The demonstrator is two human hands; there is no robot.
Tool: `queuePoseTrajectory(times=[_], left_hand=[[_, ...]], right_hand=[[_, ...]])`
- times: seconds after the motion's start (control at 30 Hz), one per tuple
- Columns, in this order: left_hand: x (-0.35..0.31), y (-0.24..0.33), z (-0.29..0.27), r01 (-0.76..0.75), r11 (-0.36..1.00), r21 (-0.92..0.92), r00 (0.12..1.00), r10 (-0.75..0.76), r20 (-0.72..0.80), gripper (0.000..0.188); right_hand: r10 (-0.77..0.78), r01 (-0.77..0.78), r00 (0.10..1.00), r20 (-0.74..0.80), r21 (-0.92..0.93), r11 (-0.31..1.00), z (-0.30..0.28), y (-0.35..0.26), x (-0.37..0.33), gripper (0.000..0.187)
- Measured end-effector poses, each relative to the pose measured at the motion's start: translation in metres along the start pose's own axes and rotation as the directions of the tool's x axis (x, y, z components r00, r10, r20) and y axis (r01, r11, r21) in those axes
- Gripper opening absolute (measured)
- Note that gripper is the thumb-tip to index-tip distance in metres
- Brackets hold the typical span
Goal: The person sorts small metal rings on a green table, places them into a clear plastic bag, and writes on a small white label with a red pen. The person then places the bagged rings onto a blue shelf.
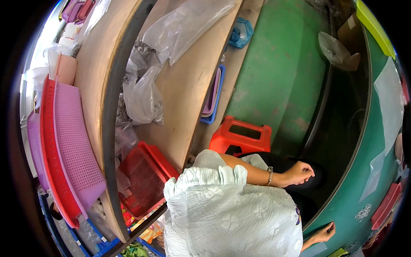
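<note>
My left hand (pixel 298 173), with a bracelet (pixel 270 176) at the wrist, is held over my dark-clothed lap. Its fingers are curled together, and whatever may be in them is hidden. My right hand (pixel 324 234) rests by the near edge of the green tabletop (pixel 342 210), thumb and fingers pinched; what they hold, if anything, is too small to name. A small heap of silvery pieces (pixel 364 212) lies on the tabletop beyond this hand. Clear plastic sheeting (pixel 387 111) is spread farther along the same surface.
A red plastic stool (pixel 252 147) stands behind my left arm. Wooden shelving (pixel 171 103) beside it holds clear bags (pixel 141 94) and a red basket (pixel 143 184). Purple baskets (pixel 79 137) stack at the far left. A green panel (pixel 278 73) rises beyond the stool.
</note>
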State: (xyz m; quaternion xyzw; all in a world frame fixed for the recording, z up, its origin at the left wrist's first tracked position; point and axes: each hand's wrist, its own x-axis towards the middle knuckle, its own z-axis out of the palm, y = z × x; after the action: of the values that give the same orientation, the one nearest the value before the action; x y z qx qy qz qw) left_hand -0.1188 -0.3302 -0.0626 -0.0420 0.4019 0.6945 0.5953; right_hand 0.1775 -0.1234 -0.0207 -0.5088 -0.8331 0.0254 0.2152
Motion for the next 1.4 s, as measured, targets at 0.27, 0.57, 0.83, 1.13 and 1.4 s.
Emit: queuePoseTrajectory(times=[0.27, 0.57, 0.83, 1.13, 1.4], left_hand=[[0.002, 0.010, 0.036, 0.044, 0.987, 0.153, 0.995, -0.057, 0.078, 0.015], [0.044, 0.004, 0.170, 0.079, 0.831, 0.551, 0.801, -0.382, 0.461, 0.016], [0.047, -0.051, 0.191, 0.030, 0.609, 0.793, 0.611, -0.639, 0.467, 0.010], [0.052, -0.058, 0.197, 0.149, 0.674, 0.724, 0.605, -0.641, 0.472, 0.015], [0.054, -0.052, 0.182, 0.192, 0.717, 0.671, 0.638, -0.610, 0.470, 0.016]], right_hand=[[0.239, -0.235, 0.966, -0.097, 0.045, 0.971, -0.006, -0.022, -0.004, 0.019], [0.682, -0.446, 0.727, 0.077, 0.808, 0.385, -0.061, -0.082, -0.006, 0.010], [0.743, -0.376, 0.667, 0.057, 0.886, 0.270, -0.046, -0.093, -0.045, 0.011], [0.662, -0.515, 0.706, -0.251, 0.460, 0.723, -0.036, -0.061, -0.048, 0.022], [0.482, -0.454, 0.858, -0.176, 0.178, 0.873, -0.007, -0.048, -0.030, 0.036]])
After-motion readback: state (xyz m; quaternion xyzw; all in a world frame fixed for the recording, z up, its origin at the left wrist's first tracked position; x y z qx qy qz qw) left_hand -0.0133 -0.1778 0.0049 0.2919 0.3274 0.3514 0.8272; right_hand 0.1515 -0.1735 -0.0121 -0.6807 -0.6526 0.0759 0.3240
